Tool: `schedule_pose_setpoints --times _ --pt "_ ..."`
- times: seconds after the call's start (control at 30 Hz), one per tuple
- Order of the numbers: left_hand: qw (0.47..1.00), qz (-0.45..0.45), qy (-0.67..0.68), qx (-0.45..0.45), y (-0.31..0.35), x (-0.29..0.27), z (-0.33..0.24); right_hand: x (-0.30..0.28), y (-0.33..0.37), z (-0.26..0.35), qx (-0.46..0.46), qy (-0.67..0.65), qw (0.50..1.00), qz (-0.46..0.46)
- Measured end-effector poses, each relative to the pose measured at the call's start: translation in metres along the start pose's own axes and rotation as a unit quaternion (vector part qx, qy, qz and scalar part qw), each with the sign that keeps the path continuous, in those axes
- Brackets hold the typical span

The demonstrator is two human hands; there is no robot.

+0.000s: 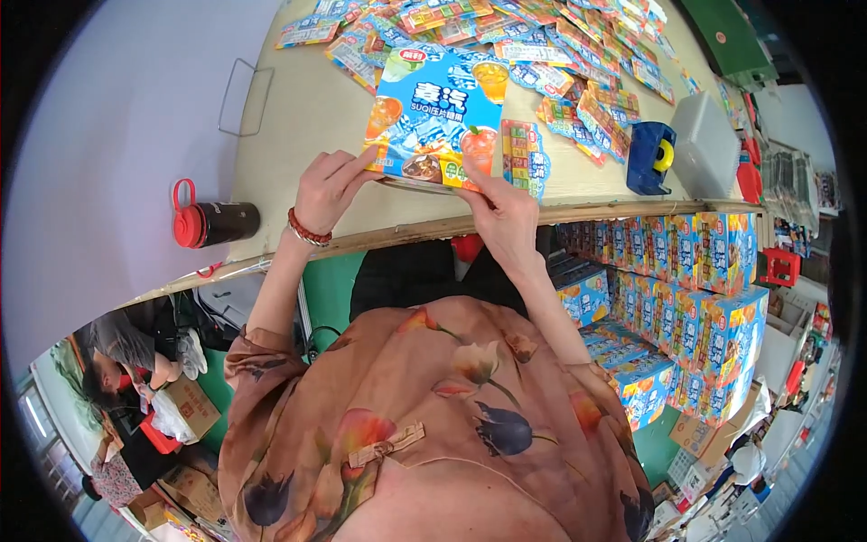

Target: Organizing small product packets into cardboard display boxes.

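Observation:
A blue candy box (pixel 438 113) with pictures of drinks on its front lies over the table's near edge side, tilted slightly. My left hand (pixel 327 191) pinches its lower left corner between thumb and fingers. At the lower right corner, my right hand (pixel 506 212) grips it with the thumb on the front face; its other fingers are partly hidden beneath. Whether the box is filled cannot be told. Just right of it lies a single colourful candy packet (pixel 526 161). Beyond the box spreads a heap of similar packets (pixel 560 45).
On the table (pixel 289 167) are a blue tape dispenser (pixel 643 161), a translucent plastic bin (pixel 706 144) and a dark bottle (pixel 230 223) with a red lid. Stacked blue boxes (pixel 691 257) stand below, right. A green box (pixel 722 36) sits far right. Other people are at lower left.

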State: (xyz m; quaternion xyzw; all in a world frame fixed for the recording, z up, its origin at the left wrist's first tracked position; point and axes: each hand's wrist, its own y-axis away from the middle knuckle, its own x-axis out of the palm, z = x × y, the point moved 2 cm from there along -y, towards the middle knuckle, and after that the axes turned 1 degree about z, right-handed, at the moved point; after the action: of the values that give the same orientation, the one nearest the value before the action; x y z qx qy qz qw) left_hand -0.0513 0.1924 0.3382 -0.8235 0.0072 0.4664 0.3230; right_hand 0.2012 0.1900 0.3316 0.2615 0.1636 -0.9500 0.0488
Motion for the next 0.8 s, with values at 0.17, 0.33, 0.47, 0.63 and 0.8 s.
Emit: schedule_pose_setpoints --times 0.17,0.33,0.47,0.63,0.8 --pt "0.999 -0.01 0.043 -0.006 0.015 0.017 0.008 0.003 0.006 -0.012 -0.049 0.044 0.998 0.015" --pt "0.997 0.029 -0.035 0.056 0.003 0.011 0.002 0.002 0.018 -0.011 -0.096 0.29 0.952 0.029" --pt "0.983 0.118 -0.034 0.136 -0.01 0.025 0.002 0.003 0.017 -0.002 -0.117 0.3 0.946 -0.035" --pt "0.971 0.132 -0.032 0.197 -0.013 0.044 0.005 0.021 0.01 -0.037 -0.227 0.19 0.955 0.003" --pt "0.979 0.068 -0.016 0.189 -0.005 0.053 0.007 0.02 0.006 -0.039 -0.275 0.161 0.948 0.01"
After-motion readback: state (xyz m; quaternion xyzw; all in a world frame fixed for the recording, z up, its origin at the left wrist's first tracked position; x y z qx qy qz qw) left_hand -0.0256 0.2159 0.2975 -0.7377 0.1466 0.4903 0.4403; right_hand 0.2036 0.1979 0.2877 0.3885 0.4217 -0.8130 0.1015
